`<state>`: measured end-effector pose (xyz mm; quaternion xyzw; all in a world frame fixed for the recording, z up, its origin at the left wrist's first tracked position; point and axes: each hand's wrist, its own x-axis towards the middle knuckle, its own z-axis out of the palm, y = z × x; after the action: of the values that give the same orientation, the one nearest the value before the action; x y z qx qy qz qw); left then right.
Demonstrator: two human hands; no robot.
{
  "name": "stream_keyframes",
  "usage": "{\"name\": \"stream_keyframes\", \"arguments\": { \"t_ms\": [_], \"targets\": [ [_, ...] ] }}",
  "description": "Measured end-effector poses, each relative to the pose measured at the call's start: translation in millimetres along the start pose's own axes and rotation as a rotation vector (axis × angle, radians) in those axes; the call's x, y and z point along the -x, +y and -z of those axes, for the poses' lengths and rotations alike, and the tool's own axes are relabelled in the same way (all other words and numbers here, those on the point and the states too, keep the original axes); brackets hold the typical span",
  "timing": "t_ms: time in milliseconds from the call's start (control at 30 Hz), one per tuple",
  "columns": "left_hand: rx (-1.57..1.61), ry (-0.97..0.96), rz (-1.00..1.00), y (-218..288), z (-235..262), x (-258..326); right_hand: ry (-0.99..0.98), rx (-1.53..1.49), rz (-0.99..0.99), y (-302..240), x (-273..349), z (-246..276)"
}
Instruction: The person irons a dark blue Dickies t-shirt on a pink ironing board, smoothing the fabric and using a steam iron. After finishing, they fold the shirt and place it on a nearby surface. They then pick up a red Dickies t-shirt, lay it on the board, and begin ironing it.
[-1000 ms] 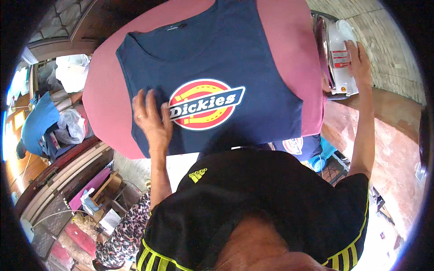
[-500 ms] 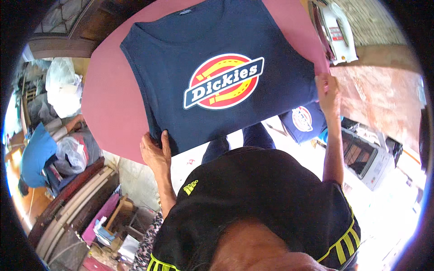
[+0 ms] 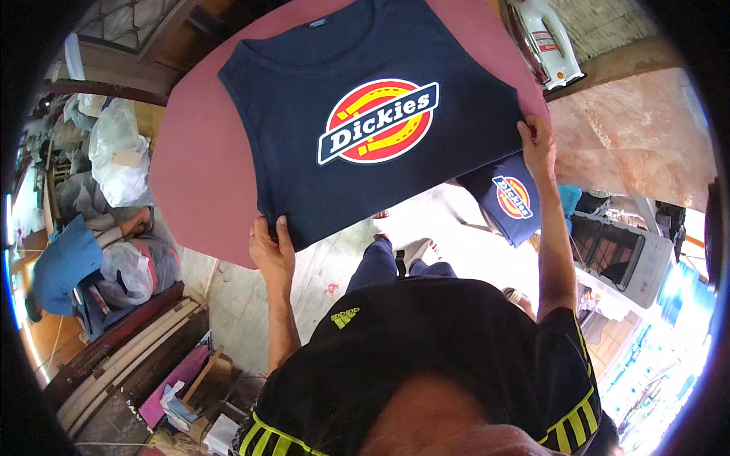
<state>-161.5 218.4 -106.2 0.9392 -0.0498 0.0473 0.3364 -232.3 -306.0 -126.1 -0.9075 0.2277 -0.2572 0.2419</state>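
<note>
A navy sleeveless top (image 3: 296, 144) with a round red and yellow print lies spread over a pink padded board (image 3: 198, 167). Its neckline points away from me and the hem faces me. At the hem's left corner, my left hand (image 3: 274, 249) pinches the cloth between thumb and fingers. My right hand (image 3: 540, 148) grips the hem's right corner, near the board's right edge. Part of the hem hangs between the two hands, off the board's near edge. Below the right corner is another navy garment (image 3: 494, 213) with a similar print, looking folded.
A white iron (image 3: 559, 49) rests beyond the board's right edge, next to a brownish surface (image 3: 631, 144). A grey appliance (image 3: 623, 254) stands at lower right. Plastic bags (image 3: 118, 152), blue cloth (image 3: 65, 266) and long boards (image 3: 129, 365) crowd the left side.
The view has shifted slightly. Both hands keep hold of the hem corners, and the left hand sits a little further right in the picture. More of the lower navy garment shows.
</note>
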Motion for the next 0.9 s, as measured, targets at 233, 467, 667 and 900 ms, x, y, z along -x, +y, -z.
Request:
{"name": "stream_keyframes", "arguments": {
  "t_ms": [233,467,667,900],
  "targets": [
    [-0.451,0.166,-0.289,43,15,-49,-0.021,-0.086,0.037,12,-32,11],
    [-0.113,0.291,-0.749,110,-45,-192,0.202,0.455,0.228,11,-168,38],
    [-0.188,0.288,-0.737,128,-118,-268,-0.091,0.505,0.011,39,-212,41],
    [-0.223,0.118,-0.619,129,-134,-271,-0.281,-0.011,-0.074,76,-265,42]
  ]
}}
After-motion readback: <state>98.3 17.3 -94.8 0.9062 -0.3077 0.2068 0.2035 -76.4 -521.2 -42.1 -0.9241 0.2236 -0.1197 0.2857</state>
